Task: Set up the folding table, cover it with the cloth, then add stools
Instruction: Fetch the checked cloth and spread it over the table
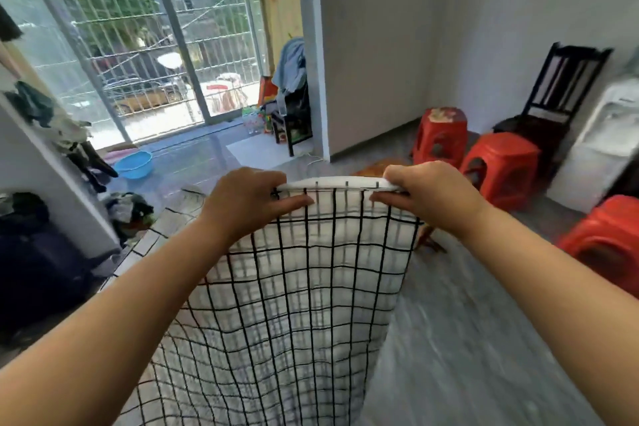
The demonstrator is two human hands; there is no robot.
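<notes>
The cloth (304, 287), white with a black grid, hangs before the person from the centre down to 6 o'clock, its top edge folded over and held level between both hands; the left hand (249, 204) pinches that edge at its 9 o'clock end, thumb on the near face, fingers curled over the far side; the right hand (432, 197) clamps the 3 o'clock end in the same way; a brown wooden piece (428, 242) peeks out past the cloth's right edge, mostly hidden, and whether it is the folding table cannot be told; on the grey floor at 3 o'clock stands the nearest stool (608, 239), red plastic; the second stool (501, 166) and the third stool (441, 135), also red, stand farther off toward 2 o'clock, just beside each other; behind them a dark chair (553, 97) stands by the white wall; a blue basin (133, 164) sits on the floor at 10 o'clock; beyond it, at 11 o'clock, is a glass door (155, 45) with a barred grille outside.
</notes>
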